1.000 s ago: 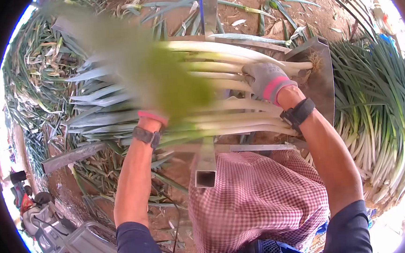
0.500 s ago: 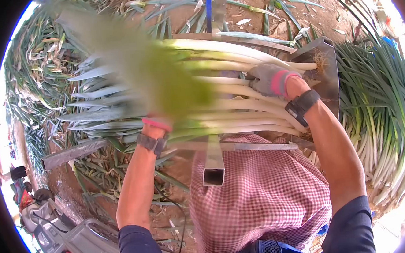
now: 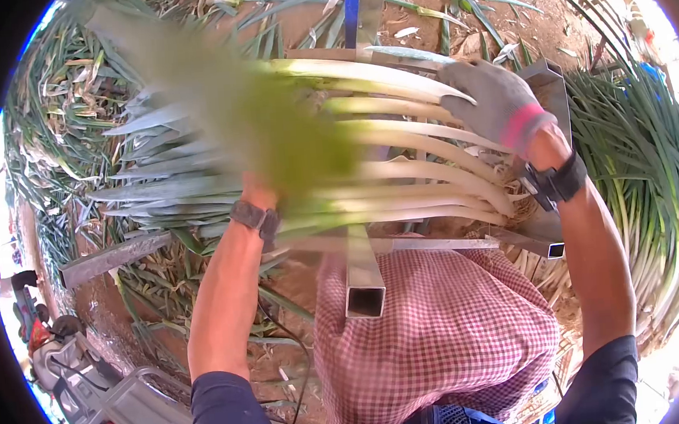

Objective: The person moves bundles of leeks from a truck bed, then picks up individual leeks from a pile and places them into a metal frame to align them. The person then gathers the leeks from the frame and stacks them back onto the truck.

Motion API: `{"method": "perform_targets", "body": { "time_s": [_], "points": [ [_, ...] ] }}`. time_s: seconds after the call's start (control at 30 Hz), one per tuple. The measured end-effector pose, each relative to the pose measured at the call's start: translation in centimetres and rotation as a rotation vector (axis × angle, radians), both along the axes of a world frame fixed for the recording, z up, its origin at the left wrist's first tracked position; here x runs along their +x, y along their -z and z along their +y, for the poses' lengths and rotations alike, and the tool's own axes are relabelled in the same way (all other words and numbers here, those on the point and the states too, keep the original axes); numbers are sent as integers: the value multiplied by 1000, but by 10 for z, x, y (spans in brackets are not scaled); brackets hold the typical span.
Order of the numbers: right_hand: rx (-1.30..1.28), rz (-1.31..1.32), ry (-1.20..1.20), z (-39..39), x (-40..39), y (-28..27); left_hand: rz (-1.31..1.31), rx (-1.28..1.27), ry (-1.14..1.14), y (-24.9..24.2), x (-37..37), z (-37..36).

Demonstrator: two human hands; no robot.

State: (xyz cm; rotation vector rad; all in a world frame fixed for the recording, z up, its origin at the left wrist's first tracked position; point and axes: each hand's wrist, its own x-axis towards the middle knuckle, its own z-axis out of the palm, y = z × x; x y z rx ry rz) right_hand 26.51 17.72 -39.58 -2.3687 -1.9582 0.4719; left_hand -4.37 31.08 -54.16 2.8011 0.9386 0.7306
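Long green onions (image 3: pixel 423 171) lie side by side across a metal frame, white stalks to the right and leaves to the left. My right hand (image 3: pixel 501 102), in a grey glove with a pink cuff, is at the root end of the uppermost thick green onion (image 3: pixel 393 78). Its fingers bend over the far side and its thumb lies on the near side, closed round the stalk. My left hand (image 3: pixel 261 187) reaches over the leafy part. A large green blur covers its fingers, so their hold is hidden.
The metal frame (image 3: pixel 364 277) has a square tube pointing toward me and an upright plate (image 3: pixel 557 110) at right. A big heap of green onions (image 3: pixel 637 191) lies right. Cut leaves (image 3: pixel 66 136) pile up left. A grey machine (image 3: pixel 148 406) stands lower left.
My right hand has moved up and right, from the middle stalks to the uppermost stalk's root end. My left hand stays nearly in place behind the blur.
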Motion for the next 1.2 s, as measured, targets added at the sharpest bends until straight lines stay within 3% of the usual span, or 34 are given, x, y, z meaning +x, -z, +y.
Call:
{"method": "perform_targets", "body": {
  "time_s": [0.07, 0.17, 0.27, 0.37, 0.47, 0.6, 0.67, 0.73, 0.87, 0.9, 1.0, 1.07, 1.17, 1.2],
  "points": [
    [72, -48, -98, 21, 3, 21, 10, -1, -3, 3, -3, 0],
    [-5, 294, -18, 47, 10, 74, 9, -26, -1, 3, -3, 1],
    [-99, 276, 8, 60, 12, 94, -24, -86, 17, -1, -2, 2],
    [-316, 367, -173, 56, 9, 84, -135, -182, 62, -8, -2, 4],
    [-455, 401, -116, 60, 3, 72, -177, -283, 66, -24, -4, -4],
    [-358, 130, -123, 67, -5, 50, -120, -242, 69, -20, -4, 4],
    [-153, 203, -58, 66, -5, 46, -55, -184, 81, -26, -3, 6],
    [42, 251, 16, 59, 2, 55, -78, -342, 82, -35, -3, 7],
    [-57, 407, 101, 52, 6, 77, -210, -813, -69, -70, 9, 16],
    [-152, 388, 108, 50, 4, 71, -178, -668, -42, -72, 14, 25],
    [-52, 333, 16, 40, 8, 99, -26, -203, 30, -62, 35, 71],
    [-69, 428, 70, 39, 6, 95, 155, 151, 60, -56, 39, 83],
    [-117, 420, 57, 39, 3, 89, 366, 44, -84, -61, 43, 70],
    [-150, 406, 39, 37, 1, 82, 354, 130, -57, -55, 36, 62]
  ]
}}
